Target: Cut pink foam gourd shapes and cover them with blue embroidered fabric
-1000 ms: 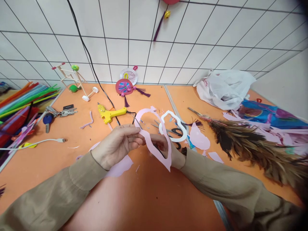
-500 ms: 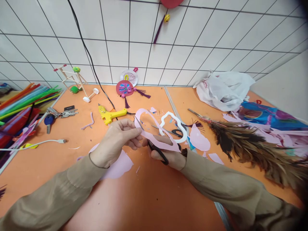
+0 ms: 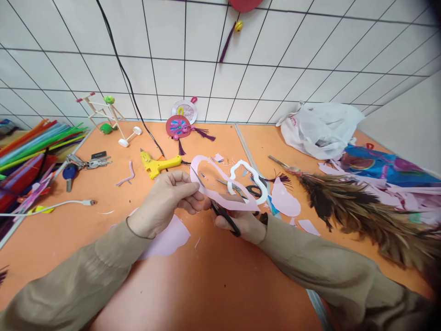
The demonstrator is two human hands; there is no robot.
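Observation:
A pink paper ring point(image 3: 220, 195) with a curved outline is pinched between the thumb and fingers of my left hand point(image 3: 168, 197). My right hand point(image 3: 241, 224) is closed round black-handled scissors point(image 3: 225, 218), partly hidden behind the paper. Their blade shows beside my left fingertips, inside the ring's opening. Behind the ring lies a white wavy-edged frame point(image 3: 264, 191), with a second pair of scissors point(image 3: 253, 189) showing through it. A larger pink paper piece point(image 3: 168, 241) rests on the table below my left wrist.
A yellow glue gun point(image 3: 160, 165) lies beyond my left hand. Keys point(image 3: 99, 162), a white cable point(image 3: 65, 204) and coloured pipe cleaners point(image 3: 37, 147) are on the left. At right are pink scraps point(image 3: 285, 198), a feather duster point(image 3: 344, 211) and a white plastic bag point(image 3: 320, 131).
The pink ring has shifted slightly left and its right end has tilted up a little. Both hands keep their hold, with my left hand moved slightly left.

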